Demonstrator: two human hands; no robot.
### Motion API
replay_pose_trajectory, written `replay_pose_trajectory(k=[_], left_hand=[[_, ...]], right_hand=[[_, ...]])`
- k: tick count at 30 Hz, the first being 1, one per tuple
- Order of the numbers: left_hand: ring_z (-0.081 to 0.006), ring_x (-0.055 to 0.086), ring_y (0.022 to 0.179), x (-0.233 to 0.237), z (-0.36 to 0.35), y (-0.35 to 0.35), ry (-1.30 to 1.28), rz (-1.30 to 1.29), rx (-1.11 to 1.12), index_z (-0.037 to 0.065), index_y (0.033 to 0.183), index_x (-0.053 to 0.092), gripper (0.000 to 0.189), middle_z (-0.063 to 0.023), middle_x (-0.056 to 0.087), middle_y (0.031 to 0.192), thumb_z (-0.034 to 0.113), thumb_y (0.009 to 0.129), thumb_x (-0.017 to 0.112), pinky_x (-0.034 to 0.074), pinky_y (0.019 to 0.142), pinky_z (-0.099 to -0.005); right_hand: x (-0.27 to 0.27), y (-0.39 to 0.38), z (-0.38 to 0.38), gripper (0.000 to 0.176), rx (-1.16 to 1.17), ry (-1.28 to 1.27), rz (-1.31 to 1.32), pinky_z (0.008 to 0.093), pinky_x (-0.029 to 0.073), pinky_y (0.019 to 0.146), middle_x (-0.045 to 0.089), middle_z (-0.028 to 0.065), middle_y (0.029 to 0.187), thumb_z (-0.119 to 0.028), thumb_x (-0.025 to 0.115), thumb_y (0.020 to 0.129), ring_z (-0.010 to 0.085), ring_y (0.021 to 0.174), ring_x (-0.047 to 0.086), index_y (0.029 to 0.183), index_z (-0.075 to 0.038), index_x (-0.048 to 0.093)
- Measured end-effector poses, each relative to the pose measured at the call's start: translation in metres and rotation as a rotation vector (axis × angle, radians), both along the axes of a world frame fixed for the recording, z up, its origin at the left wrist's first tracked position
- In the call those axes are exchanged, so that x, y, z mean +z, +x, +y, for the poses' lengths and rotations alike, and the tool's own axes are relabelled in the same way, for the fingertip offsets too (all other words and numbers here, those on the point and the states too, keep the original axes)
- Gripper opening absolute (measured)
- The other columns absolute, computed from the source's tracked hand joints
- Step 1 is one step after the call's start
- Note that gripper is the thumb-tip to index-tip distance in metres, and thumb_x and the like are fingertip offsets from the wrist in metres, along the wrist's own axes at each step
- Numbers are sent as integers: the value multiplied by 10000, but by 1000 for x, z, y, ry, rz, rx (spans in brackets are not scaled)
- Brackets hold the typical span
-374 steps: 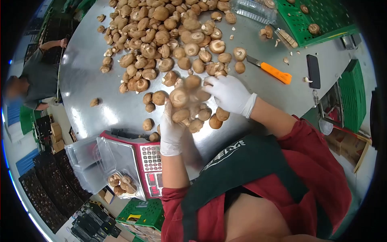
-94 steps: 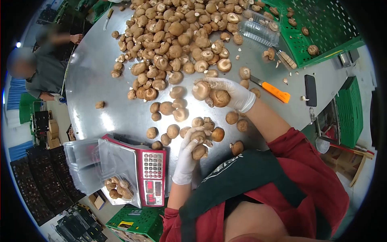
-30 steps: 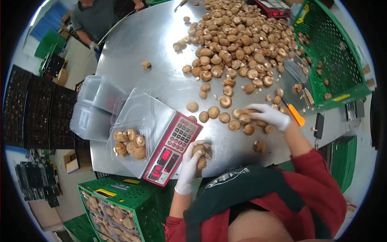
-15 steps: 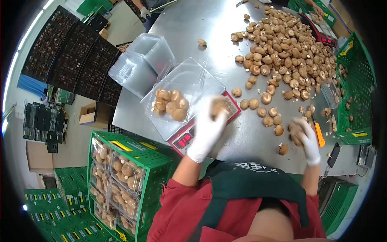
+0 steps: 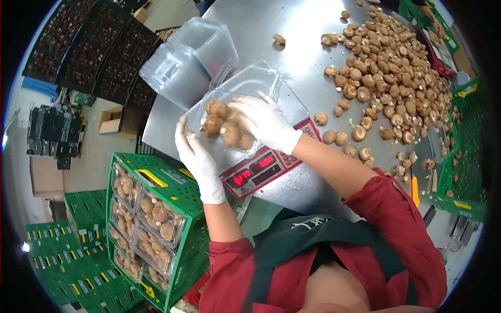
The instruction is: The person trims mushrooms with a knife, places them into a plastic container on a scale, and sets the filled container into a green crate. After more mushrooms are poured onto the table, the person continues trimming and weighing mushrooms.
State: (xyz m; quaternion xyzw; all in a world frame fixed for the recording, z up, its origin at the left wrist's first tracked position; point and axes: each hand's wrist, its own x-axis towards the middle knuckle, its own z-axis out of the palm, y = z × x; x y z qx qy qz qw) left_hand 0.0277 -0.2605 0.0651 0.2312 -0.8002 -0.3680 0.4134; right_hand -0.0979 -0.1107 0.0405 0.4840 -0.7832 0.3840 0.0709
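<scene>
Brown mushrooms (image 5: 230, 134) lie in a clear plastic tray (image 5: 249, 153) on a red and silver weighing scale (image 5: 261, 168). My left hand (image 5: 199, 164), in a white glove, is at the tray's left side, fingers apart and holding nothing. My right hand (image 5: 269, 124), also gloved, reaches across from the right. Its stretched fingers rest over the mushrooms in the tray and partly hide them. The tray's clear lid (image 5: 263, 78) is folded back behind. Red digits glow on the scale's display.
A large mushroom pile (image 5: 396, 78) covers the table's right side, with an orange-handled knife (image 5: 415, 190) near it. Stacked clear trays (image 5: 182, 68) stand at the back left. A green crate (image 5: 193, 224) of packed mushrooms is at the lower left. Another person's hand (image 5: 439, 28) shows at far right.
My right hand has come from the loose mushrooms at right to the tray. My left hand has moved left from the scale, without its mushroom. The tray holds more, and the display has changed.
</scene>
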Motion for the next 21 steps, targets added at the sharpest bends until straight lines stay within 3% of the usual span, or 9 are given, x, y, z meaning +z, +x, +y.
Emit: replay_pose_trajectory(k=[1,5,6,9,12,13,16,21], left_hand=[[-314,517,1254,-4,-6,-2,61,29,18,-23,1324,524,380,-187,560,1333,162,1016,403,369,1078,-395],[-306,514,1252,-41,-26,-4,242,-86,-105,-5,1277,568,348,-186,554,1334,176,1018,424,376,1075,-394],[-314,523,1238,-42,-22,-4,5,-151,-67,-5,1260,578,325,-190,540,1331,144,995,460,384,1070,-397],[-327,517,1235,-42,-6,-4,102,-103,-83,-15,1254,570,340,-194,508,1339,75,930,528,398,1058,-395],[-331,501,1251,-42,2,-3,47,-121,-98,-10,1267,557,366,-196,499,1347,59,908,538,396,1060,-400],[-338,481,1273,-38,7,-1,21,-176,-89,0,1285,543,401,-196,484,1363,44,887,537,377,1077,-404],[-342,466,1286,-31,11,5,7,-196,-102,9,1292,541,412,-197,475,1372,32,881,526,350,1098,-411],[-330,451,1298,-29,2,16,40,-119,-80,-1,1315,511,432,-191,480,1362,17,884,498,324,1114,-421]], right_hand=[[-1,5,0,350,-14,10,71,509,296,1131,583,89,1300,-275,562,938,241,1269,508,1255,-128,578],[-1,0,1,313,38,-22,74,472,358,1086,609,90,1164,-241,573,930,260,1163,558,1217,-115,585],[2,-4,-1,312,50,-23,-10,464,367,1075,608,93,1153,-235,574,929,271,1148,561,1216,-112,583],[17,-9,-1,315,79,-63,-257,436,384,1045,604,117,1147,-227,559,936,324,1101,568,1222,-94,572],[9,-12,-16,314,168,-77,-79,438,378,1052,602,125,1166,-231,541,946,322,1107,565,1226,-93,570],[8,-7,-15,332,78,31,87,431,366,1069,590,145,1218,-236,527,953,308,1149,557,1254,-100,564],[4,-22,-8,355,-15,62,175,427,356,1087,568,159,1282,-223,518,956,306,1216,525,1282,-86,554],[31,-28,82,345,-109,-121,-216,411,366,1089,542,173,1341,-163,479,965,328,1263,497,1271,-34,570]])
